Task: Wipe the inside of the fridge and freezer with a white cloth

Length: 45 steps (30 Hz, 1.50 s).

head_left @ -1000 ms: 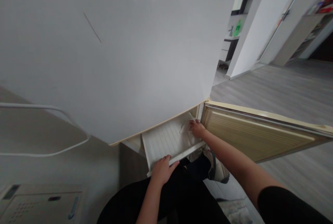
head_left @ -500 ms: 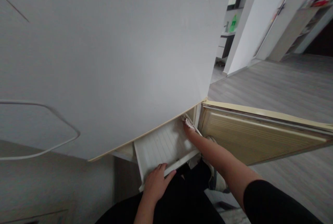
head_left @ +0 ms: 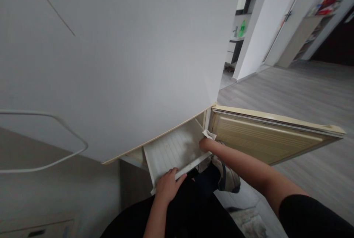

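A white plastic drawer (head_left: 168,147) with a ribbed bottom is pulled part-way out of a low, cream-edged refrigerator compartment. At its near left corner, my left hand (head_left: 167,185) grips the front rim, fingers over the inside and thumb along the outer side. My right hand (head_left: 206,144) is at the drawer's right wall, closed on a crumpled white cloth (head_left: 209,134) that sticks out above it. The fingers of that hand are mostly hidden behind the wrist. A smudgy dark patch, perhaps shadow, shows on the drawer bottom beside my right hand.
To the right the refrigerator door (head_left: 249,134) stands open, its ribbed inner panel facing me. The tall grey-white refrigerator side (head_left: 138,46) rises ahead. A white cable (head_left: 69,131) hangs at left. My shoe (head_left: 229,177) is below the door. A patterned mat (head_left: 247,223) lies on the floor.
My right hand has drawn back from the drawer's far right corner toward me along the right wall, with the cloth. My left hand keeps its hold on the front rim.
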Tool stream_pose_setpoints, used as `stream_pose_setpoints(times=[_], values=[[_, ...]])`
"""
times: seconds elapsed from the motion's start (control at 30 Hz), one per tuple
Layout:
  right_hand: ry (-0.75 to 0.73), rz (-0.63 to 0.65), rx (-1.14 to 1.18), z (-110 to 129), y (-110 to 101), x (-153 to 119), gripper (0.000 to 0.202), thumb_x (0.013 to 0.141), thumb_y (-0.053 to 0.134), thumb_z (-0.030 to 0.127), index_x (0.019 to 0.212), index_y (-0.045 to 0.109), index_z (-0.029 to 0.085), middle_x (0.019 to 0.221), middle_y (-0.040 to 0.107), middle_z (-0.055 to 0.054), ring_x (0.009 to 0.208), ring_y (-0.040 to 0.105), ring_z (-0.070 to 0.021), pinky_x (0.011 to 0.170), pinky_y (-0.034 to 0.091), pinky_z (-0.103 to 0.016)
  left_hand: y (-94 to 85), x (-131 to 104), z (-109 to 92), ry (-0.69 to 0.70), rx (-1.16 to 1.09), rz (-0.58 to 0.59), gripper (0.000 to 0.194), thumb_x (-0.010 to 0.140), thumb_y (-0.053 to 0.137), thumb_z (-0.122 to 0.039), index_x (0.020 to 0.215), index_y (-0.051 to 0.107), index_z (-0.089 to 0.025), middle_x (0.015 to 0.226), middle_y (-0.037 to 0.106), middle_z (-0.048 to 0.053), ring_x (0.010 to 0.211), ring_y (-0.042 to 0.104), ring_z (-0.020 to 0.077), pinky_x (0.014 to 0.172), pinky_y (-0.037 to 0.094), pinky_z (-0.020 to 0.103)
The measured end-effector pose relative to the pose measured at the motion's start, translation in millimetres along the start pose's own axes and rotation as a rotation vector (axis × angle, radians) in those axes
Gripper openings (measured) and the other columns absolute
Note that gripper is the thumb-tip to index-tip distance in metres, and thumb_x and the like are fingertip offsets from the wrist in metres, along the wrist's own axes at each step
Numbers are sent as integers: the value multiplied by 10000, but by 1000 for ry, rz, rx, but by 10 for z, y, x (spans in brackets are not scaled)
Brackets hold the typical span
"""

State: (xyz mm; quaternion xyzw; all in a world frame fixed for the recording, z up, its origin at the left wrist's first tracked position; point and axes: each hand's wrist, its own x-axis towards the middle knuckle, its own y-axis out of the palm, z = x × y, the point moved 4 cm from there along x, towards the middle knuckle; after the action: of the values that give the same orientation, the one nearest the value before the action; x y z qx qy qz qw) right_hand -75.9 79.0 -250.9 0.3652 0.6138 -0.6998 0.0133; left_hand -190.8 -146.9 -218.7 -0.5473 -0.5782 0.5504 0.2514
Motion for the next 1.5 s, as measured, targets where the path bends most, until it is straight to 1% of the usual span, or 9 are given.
stream_pose_setpoints(times=[0.17, 0.37, 0.5, 0.63, 0.83, 1.1, 1.27, 1.37, 1.5], values=[[107, -58, 131, -187, -88, -673, 245, 890, 572, 132, 1086, 717, 108, 1091, 729, -165, 1025, 696, -272, 849, 543, -360, 2, 8, 3, 21, 1, 4, 588, 963, 330, -641, 1248, 598, -201, 1217, 710, 107, 1104, 669, 282, 914, 466, 353], [297, -416, 509, -324, 122, -1099, 372, 1022, 344, 241, 1187, 666, 152, 1179, 687, -127, 1113, 638, -208, 949, 461, -275, 18, 35, 7, 4, 12, 21, 591, 961, 333, -639, 1253, 594, -196, 1214, 707, 119, 1099, 665, 280, 915, 462, 360], [441, -571, 508, -164, 307, -1031, 415, 1004, 432, 313, 1360, 602, 185, 1504, 441, -167, 1374, 437, -272, 1131, 332, -350, 32, 48, 11, 10, 18, 28, 592, 962, 332, -632, 1258, 592, -190, 1239, 695, 123, 1106, 660, 282, 914, 463, 365], [548, -469, 492, -170, 211, -793, 639, 1004, 412, 348, 1585, 252, 136, 1390, 551, -209, 1249, 554, -320, 1028, 439, -430, 53, 66, 1, 59, 6, 16, 539, 970, 366, -582, 1271, 586, -192, 1246, 693, 110, 1117, 654, 277, 935, 456, 361], [590, -270, 623, -468, -21, -354, 405, 1021, 353, 293, 1291, 580, 94, 1235, 671, -206, 1147, 662, -270, 934, 510, -354, 91, 99, -14, 77, 9, 8, 492, 973, 405, -538, 1269, 582, -188, 1209, 703, 103, 1104, 654, 267, 946, 454, 351], [564, -270, 631, -506, 11, -251, 427, 993, 442, 291, 1368, 492, 94, 1254, 667, -197, 1164, 660, -255, 931, 509, -320, 13, 34, -109, 105, -76, 5, 418, 970, 446, -482, 1264, 585, -220, 1264, 674, 81, 1157, 624, 246, 993, 435, 336], [603, -213, 561, -381, 6, -415, 637, 920, 459, 100, 1506, 276, -67, 1202, 649, -311, 1161, 655, -323, 932, 508, -392, -49, -21, -215, 163, -157, -29, 409, 931, 522, -396, 1306, 580, -243, 1322, 635, 65, 1213, 590, 238, 1030, 416, 325], [611, -296, 509, -233, 55, -564, 581, 1012, 307, 195, 1536, 255, -49, 1215, 633, -319, 1148, 652, -342, 931, 506, -438, -98, -80, -103, 106, -153, -9, 400, 904, 560, -376, 1281, 601, -248, 1291, 656, 54, 1196, 599, 245, 1016, 426, 334], [651, -587, 375, 52, 211, -788, 554, 1040, 265, 346, 1495, 451, 91, 1451, 482, -271, 1339, 485, -394, 1077, 383, -549, -260, -208, 217, -6, -121, -32, 437, 892, 575, -385, 1303, 588, -238, 1334, 643, 69, 1238, 573, 256, 1053, 399, 346]])
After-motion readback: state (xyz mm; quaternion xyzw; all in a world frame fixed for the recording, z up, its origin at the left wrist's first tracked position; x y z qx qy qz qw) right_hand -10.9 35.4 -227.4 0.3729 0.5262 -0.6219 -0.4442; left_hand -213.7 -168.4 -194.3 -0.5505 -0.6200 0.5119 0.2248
